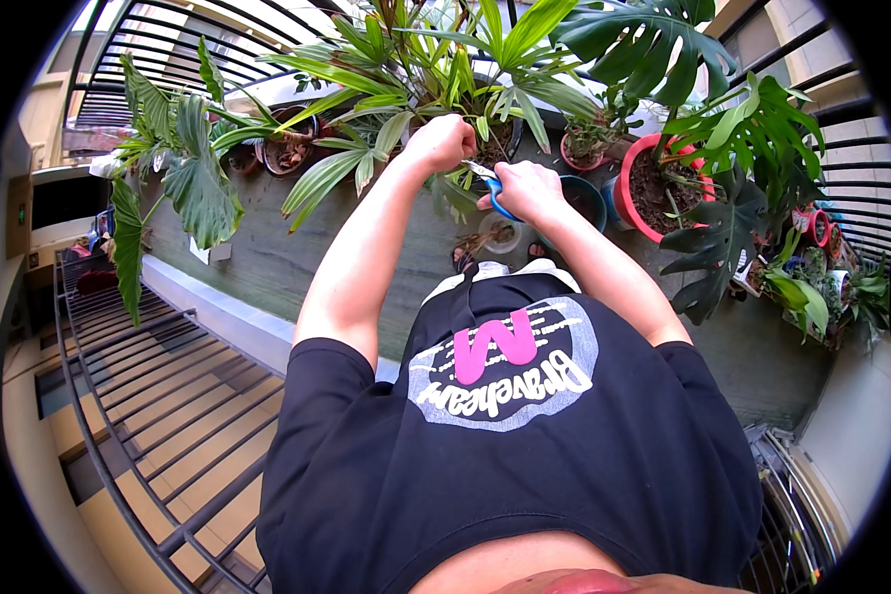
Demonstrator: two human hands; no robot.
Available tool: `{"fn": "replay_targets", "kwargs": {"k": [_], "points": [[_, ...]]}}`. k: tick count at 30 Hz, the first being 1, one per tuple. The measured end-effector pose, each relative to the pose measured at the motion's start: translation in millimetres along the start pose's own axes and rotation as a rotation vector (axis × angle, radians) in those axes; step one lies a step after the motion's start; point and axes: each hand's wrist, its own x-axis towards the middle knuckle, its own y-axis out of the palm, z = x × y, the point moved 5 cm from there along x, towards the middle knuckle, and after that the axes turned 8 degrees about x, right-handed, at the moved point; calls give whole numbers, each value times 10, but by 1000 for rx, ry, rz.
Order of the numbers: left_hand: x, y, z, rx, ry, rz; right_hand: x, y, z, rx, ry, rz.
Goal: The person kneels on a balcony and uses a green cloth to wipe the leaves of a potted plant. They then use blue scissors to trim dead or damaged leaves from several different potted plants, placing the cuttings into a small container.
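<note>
My right hand (529,189) grips a pair of scissors (496,194) by their blue handles. The metal blades point left, towards my left hand (442,142), and look slightly parted. My left hand is raised among the leaves of a potted lady palm (460,78), its fingers curled in; whatever they may pinch is hidden. Just below the blades hangs a drooping green leaf (451,196). The palm's dark pot (516,137) shows behind my hands. Under the scissors, a translucent plastic container (502,236) sits on the floor with dry brown leaves (475,242) at its edge.
Right of my hands stand a dark teal bucket (588,200) and a red pot (627,189) with a monstera (720,215). A large-leaved plant (200,178) leans out at left. Metal railings (185,416) border the balcony floor (267,260). Several small pots (817,226) stand far right.
</note>
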Motion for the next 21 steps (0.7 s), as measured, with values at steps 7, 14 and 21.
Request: {"fn": "replay_targets", "kwargs": {"k": [7, 14, 21], "points": [[-254, -284, 165, -852, -333, -313, -64, -21, -93, 5, 2, -90], [-689, 83, 474, -1725, -354, -466, -69, -85, -220, 23, 42, -16], [-588, 412, 647, -1295, -488, -342, 31, -135, -173, -7, 64, 27]]}}
